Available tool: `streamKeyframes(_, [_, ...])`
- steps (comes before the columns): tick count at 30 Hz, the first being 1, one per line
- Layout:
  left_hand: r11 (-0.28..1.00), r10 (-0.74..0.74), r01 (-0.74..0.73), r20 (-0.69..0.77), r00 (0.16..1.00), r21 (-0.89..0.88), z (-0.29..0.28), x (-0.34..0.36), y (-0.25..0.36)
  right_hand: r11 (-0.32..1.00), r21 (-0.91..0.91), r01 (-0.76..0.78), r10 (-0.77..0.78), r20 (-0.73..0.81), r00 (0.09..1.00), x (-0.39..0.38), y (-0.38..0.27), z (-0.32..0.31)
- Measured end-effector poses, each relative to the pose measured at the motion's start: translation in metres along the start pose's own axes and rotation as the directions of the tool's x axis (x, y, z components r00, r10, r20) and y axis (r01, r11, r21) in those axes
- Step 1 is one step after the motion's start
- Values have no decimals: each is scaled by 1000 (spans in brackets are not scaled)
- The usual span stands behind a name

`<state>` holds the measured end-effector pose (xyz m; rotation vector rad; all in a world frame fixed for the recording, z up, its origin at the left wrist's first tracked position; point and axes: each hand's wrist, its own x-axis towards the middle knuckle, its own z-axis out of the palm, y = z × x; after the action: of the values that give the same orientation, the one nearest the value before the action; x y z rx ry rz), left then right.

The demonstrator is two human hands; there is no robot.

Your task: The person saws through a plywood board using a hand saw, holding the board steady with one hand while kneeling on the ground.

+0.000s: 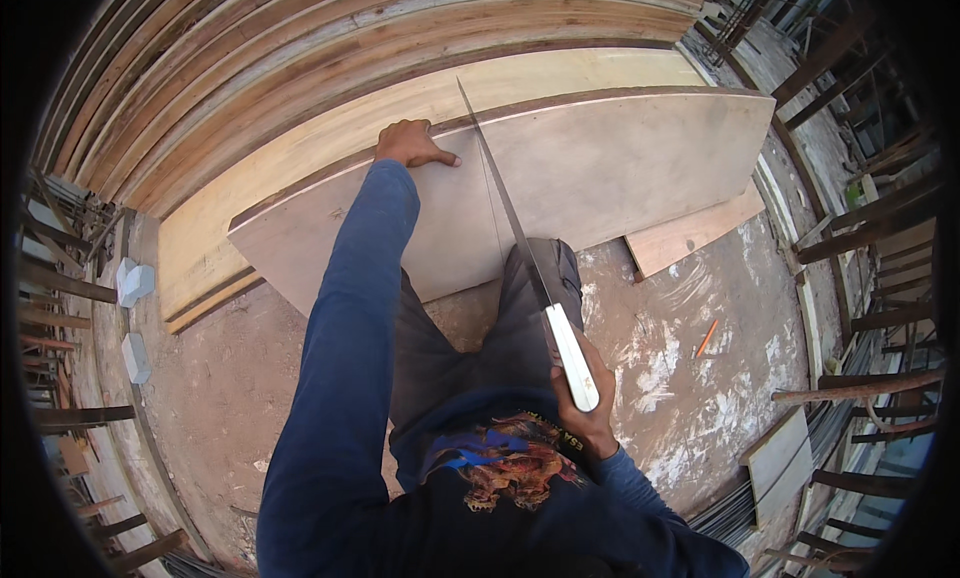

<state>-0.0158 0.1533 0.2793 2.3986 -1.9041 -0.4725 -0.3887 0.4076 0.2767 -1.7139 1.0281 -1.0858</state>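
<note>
A long plywood board (640, 143) stands tilted across my knees, its darker edge upward and away from me. My left hand (412, 144) grips that upper edge, fingers over it and the thumb lying on the near face. In my right hand (592, 386) is a handsaw (512, 223), held by its white handle close to my lap. Its blade points away from me, passing over the board, with the tip beyond the upper edge. Whether the teeth touch the wood I cannot tell. A thin dark line (492, 200) runs down the board just left of the blade.
Behind the board lies a pale yellow plank (225, 218), with stacked timber (330, 53) beyond. A smaller wood piece (690, 233) sticks out under the board's right end. An orange pencil-like stick (707, 338) lies on the stained floor (650, 378). Pale blocks (136, 359) sit left.
</note>
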Motion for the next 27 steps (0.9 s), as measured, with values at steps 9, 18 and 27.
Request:
streamKeyframes(9, [999,16,-17,-29,999,-41,4,-7,-1,999,43,-8,11,-59,998,122,24,48])
streamKeyframes(18, [999,38,-39,-46,998,-24,11,-9,10,1000,8,16,-15,-84,996,102,15,29])
streamKeyframes(27, [998,46,-49,-80,996,-38,14,-12,-9,999,-17,-39,39,-18,999,16,1,4])
